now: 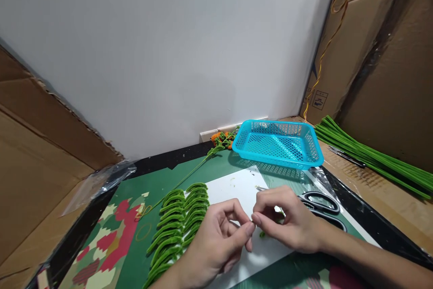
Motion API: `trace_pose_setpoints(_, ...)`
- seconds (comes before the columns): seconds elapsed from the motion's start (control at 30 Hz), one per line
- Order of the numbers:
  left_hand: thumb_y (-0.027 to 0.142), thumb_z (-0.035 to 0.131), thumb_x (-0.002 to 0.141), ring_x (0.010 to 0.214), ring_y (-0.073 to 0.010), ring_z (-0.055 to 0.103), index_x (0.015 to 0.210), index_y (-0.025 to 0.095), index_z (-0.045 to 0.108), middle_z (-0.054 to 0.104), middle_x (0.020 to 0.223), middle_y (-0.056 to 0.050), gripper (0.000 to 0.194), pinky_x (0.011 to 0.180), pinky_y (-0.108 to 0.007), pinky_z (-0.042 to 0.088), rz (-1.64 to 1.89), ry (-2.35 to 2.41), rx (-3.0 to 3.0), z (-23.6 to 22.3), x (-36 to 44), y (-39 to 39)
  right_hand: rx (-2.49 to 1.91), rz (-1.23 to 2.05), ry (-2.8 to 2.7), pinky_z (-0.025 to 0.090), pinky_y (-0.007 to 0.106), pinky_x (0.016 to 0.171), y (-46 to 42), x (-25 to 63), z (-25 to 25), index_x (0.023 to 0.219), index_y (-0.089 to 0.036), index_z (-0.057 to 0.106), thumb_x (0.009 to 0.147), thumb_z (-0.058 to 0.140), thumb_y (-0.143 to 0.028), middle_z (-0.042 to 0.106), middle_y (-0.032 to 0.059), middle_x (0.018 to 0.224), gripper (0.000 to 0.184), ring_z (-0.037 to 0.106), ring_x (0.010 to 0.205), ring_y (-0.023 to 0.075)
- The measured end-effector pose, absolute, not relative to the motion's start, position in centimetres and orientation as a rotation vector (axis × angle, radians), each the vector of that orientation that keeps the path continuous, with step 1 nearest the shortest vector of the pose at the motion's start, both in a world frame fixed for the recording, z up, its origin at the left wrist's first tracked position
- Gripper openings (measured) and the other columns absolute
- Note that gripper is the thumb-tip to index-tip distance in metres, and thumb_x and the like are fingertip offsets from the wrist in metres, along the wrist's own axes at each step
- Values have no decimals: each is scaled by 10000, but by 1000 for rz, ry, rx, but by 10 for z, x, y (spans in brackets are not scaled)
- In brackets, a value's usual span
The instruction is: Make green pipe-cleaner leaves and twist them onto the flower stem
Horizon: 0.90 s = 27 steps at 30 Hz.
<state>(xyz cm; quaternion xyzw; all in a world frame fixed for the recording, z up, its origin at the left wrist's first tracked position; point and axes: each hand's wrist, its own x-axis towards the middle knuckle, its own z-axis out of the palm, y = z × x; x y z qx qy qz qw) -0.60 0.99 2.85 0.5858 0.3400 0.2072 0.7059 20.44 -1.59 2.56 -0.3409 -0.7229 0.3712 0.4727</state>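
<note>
While my left hand (216, 239) and right hand (291, 223) meet over the white sheet (237, 185), both pinch the same small green piece (262, 233) — thumb and forefinger closed on it from each side, fingertips nearly touching. Most of that piece is hidden behind my fingers; only a green tip shows below them, just above the sheet. To my judgement, the work goes best with the pinch kept close to the bend, both grips firm and the piece held low over the sheet. Just left of my hands lie 2 rows of folded green leaves (177, 221) on the green patterned mat (111, 239). Black scissors (320, 203) rest beside my right wrist, the blue basket (279, 142) stands beyond them, and a bundle of green stems (368, 156) lies well apart at far right. A cardboard box (333, 54) behind carries printed handling marks — too small to read; no brand shows.
</note>
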Motion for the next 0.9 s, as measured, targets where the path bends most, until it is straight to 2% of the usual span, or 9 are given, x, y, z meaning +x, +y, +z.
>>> trace_pose_setpoints(0.1, 350, 765, 919, 444, -75, 482, 772, 192, 549, 625, 592, 3, 305, 444, -185, 358, 582, 889, 1710, 30, -11, 7, -900, 1219, -1626, 269, 190, 445, -14, 202, 25, 678, -144, 672, 891, 765, -332, 481, -57, 525, 298, 381, 475, 65)
trace_pose_setpoints(0.17, 221, 683, 953, 475, -106, 515, 735, 195, 599, 596, 578, -1, 234, 483, -222, 394, 682, 807, 2174, 35, -16, 9, -921, 1430, -1477, 236, 181, 399, -11, 198, 21, 667, -144, 669, 835, 830, -435, 451, -73, 480, 373, 341, 424, 53)
trace_pose_setpoints(0.3, 99, 558, 925, 535, -216, 574, 895, 183, 741, 647, 629, -79, 203, 488, -322, 412, 887, 287, 2919, 46, -17, 18, -959, 1690, -1192, 247, 186, 336, -5, 190, 9, 647, -160, 631, 799, 830, -578, 456, -80, 435, 487, 313, 338, 48)
trace_pose_setpoints(0.37, 74, 522, 937, 522, -217, 564, 884, 169, 734, 639, 617, -78, 238, 479, -328, 392, 922, 275, 3058, 47, -14, 20, -988, 1640, -1189, 269, 179, 353, -3, 190, 8, 654, -162, 623, 801, 830, -572, 453, -84, 453, 482, 332, 361, 50)
trace_pose_setpoints(0.47, 105, 557, 975, 472, -143, 517, 800, 188, 673, 587, 587, -11, 225, 476, -277, 376, 860, 572, 2869, 47, -12, 19, -992, 1383, -1418, 322, 177, 436, -6, 197, 18, 746, -150, 665, 889, 775, -472, 516, -57, 554, 369, 426, 470, 68)
trace_pose_setpoints(0.57, 283, 659, 988, 463, -101, 521, 845, 202, 666, 598, 626, 21, 164, 466, -212, 402, 713, 891, 2227, 48, -13, 17, -945, 1081, -1712, 363, 199, 534, -11, 205, 32, 832, -150, 692, 990, 641, -301, 588, -21, 683, 225, 486, 584, 88)
trace_pose_setpoints(0.7, 491, 680, 967, 335, -76, 452, 900, 197, 631, 615, 592, 29, 306, 322, -164, 299, 433, 827, 1423, 48, -10, 20, -887, 785, -1875, 380, 219, 592, -12, 212, 35, 891, -158, 687, 1021, 579, -214, 612, -5, 760, 178, 508, 639, 101)
trace_pose_setpoints(0.8, 504, 706, 952, 278, -55, 371, 873, 186, 608, 542, 446, 58, 342, 300, -129, 254, 405, 760, 1292, 41, -6, 24, -864, 607, -1910, 374, 229, 605, -9, 213, 29, 920, -160, 665, 1017, 559, -185, 594, -5, 775, 146, 499, 646, 106)
trace_pose_setpoints(0.9, 478, 750, 926, 275, -44, 347, 870, 185, 590, 543, 422, 61, 338, 301, -113, 258, 443, 811, 1272, 32, -3, 23, -930, 480, -1999, 331, 253, 590, -8, 212, 24, 914, -162, 644, 1006, 526, -165, 581, -7, 765, 150, 461, 620, 110)
